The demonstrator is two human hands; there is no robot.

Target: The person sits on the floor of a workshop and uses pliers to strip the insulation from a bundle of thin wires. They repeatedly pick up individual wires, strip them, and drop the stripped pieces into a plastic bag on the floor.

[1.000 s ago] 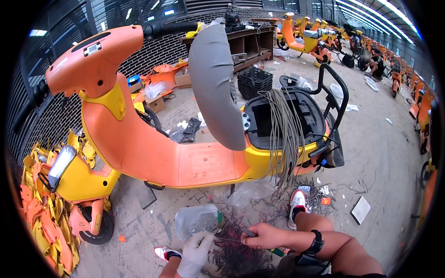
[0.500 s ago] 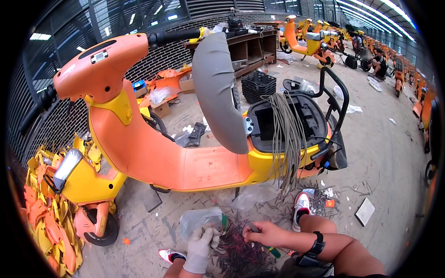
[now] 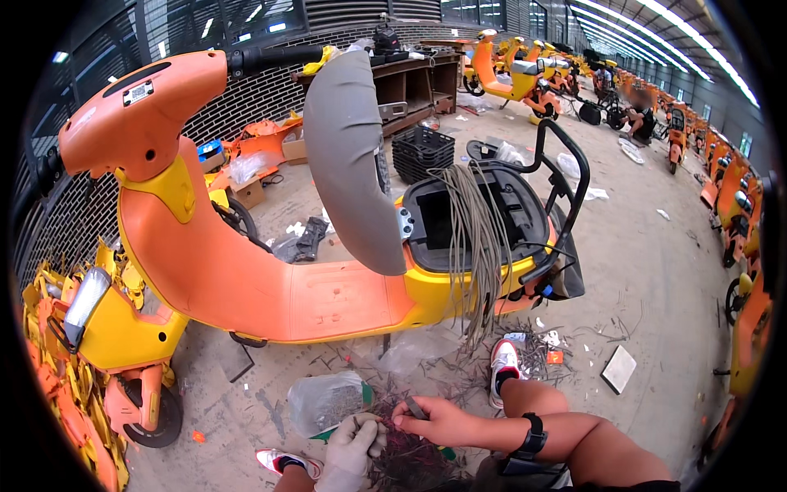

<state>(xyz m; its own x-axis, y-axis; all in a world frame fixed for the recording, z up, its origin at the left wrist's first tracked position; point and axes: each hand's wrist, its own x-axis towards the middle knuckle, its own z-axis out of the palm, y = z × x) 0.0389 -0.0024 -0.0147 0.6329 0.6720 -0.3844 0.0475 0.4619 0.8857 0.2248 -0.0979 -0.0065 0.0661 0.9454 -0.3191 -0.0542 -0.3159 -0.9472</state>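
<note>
My left hand [image 3: 352, 447], in a pale work glove, is closed in a pinch; what its fingers hold is too small to make out. Close beside it, my bare right hand [image 3: 438, 422] grips a short grey strip [image 3: 417, 407] between thumb and fingers. Below both hands lies a heap of dark, reddish wire scraps [image 3: 410, 463]. A clear plastic bag [image 3: 324, 402] with green edging rests on the floor just beyond my left hand. Over the open seat compartment of an orange-and-yellow scooter [image 3: 344, 299] hangs a bundle of grey cables [image 3: 474, 246].
The scooter's grey seat [image 3: 344, 164] is tipped up. Black crates [image 3: 422, 152] stand behind it. Orange and yellow body panels [image 3: 74, 394] pile up at the left. A pale flat slab [image 3: 619, 369] lies at the right. Rows of scooters [image 3: 734, 193] and a crouching person [image 3: 638, 123] are farther off.
The view has shifted, so the scooter appears farther left. My hands have come closer together. The right hand still grips the grey strip.
</note>
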